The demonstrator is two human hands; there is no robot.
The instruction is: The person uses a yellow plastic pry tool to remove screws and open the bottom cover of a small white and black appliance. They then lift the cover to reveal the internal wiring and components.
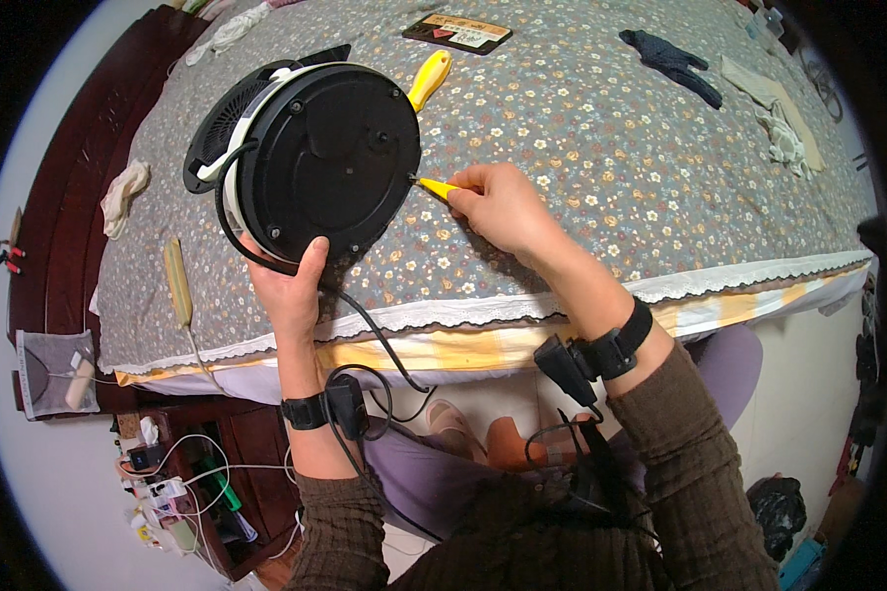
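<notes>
My left hand (288, 280) grips the lower edge of a small electric fan (335, 158), thumb on its flat round black underside, which faces me. The fan's dark grille (225, 123) and white rim show on the left. A black cord runs down from it. My right hand (501, 205) pinches a slim yellow tapered tool (434, 186); its narrow dark tip meets the right edge of the black base. I cannot make out what kind of tool it is. Behind the fan's upper right edge lies a thick yellow handle (431, 79), its other end hidden.
The fan rests over a bed (601, 177) with a grey floral cover. A dark flat card (457, 32) and dark folded cloth (671, 67) lie farther back. At left are a beige long object with a cord (177, 284) and crumpled white cloth (125, 200). Cables (207, 483) tangle at lower left.
</notes>
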